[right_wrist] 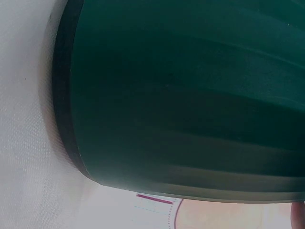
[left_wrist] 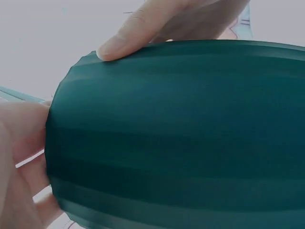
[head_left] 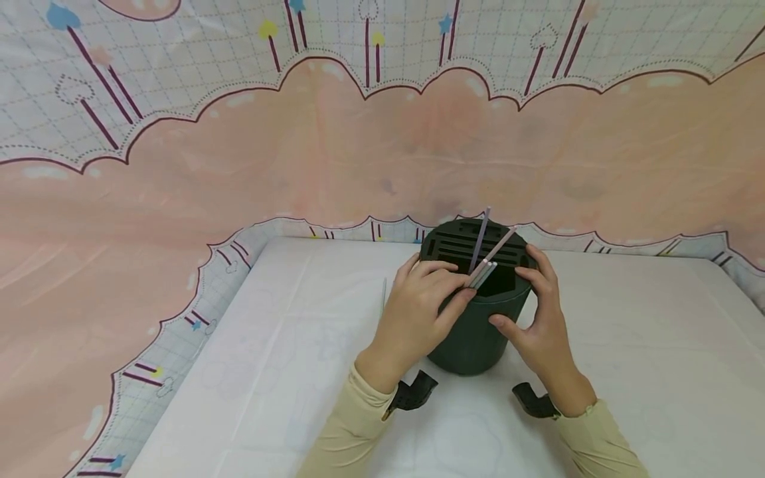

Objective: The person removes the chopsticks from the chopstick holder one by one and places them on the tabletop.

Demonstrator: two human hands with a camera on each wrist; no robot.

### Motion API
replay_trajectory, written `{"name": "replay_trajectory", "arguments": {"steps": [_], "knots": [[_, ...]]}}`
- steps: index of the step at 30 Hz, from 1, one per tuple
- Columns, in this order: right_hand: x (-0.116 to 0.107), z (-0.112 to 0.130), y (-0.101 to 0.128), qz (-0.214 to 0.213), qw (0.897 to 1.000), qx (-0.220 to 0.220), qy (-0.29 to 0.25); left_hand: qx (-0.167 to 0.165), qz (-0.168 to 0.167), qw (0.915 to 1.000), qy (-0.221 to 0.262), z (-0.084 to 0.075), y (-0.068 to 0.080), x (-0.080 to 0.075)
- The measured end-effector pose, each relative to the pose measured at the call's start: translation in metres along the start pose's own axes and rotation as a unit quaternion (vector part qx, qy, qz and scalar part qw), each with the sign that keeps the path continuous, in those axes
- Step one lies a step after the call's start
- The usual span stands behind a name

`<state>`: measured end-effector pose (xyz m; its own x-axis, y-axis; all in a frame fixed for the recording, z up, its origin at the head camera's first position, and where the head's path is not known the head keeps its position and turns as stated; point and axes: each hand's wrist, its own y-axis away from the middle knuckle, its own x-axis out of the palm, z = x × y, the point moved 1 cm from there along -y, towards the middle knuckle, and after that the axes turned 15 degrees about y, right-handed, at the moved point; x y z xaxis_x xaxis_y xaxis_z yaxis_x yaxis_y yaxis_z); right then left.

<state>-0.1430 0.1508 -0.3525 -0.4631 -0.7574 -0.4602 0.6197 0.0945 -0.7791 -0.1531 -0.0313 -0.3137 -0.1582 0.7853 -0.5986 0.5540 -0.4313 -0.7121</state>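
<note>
A dark green ribbed container [head_left: 478, 338] stands on the table, with a slotted top [head_left: 448, 244] and an opening at the front. My left hand [head_left: 418, 305] is over its near left rim and pinches several thin pale grey-green sticks [head_left: 485, 271] between thumb and fingers. A purple stick [head_left: 480, 236] and a pink stick [head_left: 501, 245] slant up beside them from the opening. My right hand [head_left: 544, 318] grips the container's right side, fingers at the rim and thumb on the front wall. In the right wrist view the container wall [right_wrist: 190, 109] hides most of that hand.
A white-covered table [head_left: 287, 372] lies under everything. Beside the left hand a thin pale stick [head_left: 384, 292] lies on it. Behind hangs a peach and white patterned curtain [head_left: 358, 153]. Black wrist mounts [head_left: 415, 392] project from both sleeves.
</note>
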Motion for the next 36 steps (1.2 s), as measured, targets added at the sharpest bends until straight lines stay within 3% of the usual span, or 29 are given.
{"name": "replay_trajectory", "arguments": {"steps": [6,13,24,29,36], "knots": [[0.001,0.000,0.001,0.001,1.000,0.000,-0.002,0.024,-0.058,0.9981,0.003,-0.003,-0.001,-0.005],[0.003,0.000,0.000,0.002,1.000,0.000,0.002,0.023,-0.123,0.9905,0.057,-0.005,-0.001,-0.009],[0.004,0.001,-0.001,0.000,1.000,0.000,-0.003,0.052,-0.166,0.9748,0.139,-0.021,-0.003,-0.025],[0.003,0.001,0.000,0.004,1.000,0.009,0.002,0.063,-0.197,0.9611,0.183,-0.028,-0.002,-0.038],[0.002,-0.002,0.001,0.001,1.000,0.008,0.004,0.098,-0.235,0.9308,0.262,-0.030,-0.003,-0.053]]}}
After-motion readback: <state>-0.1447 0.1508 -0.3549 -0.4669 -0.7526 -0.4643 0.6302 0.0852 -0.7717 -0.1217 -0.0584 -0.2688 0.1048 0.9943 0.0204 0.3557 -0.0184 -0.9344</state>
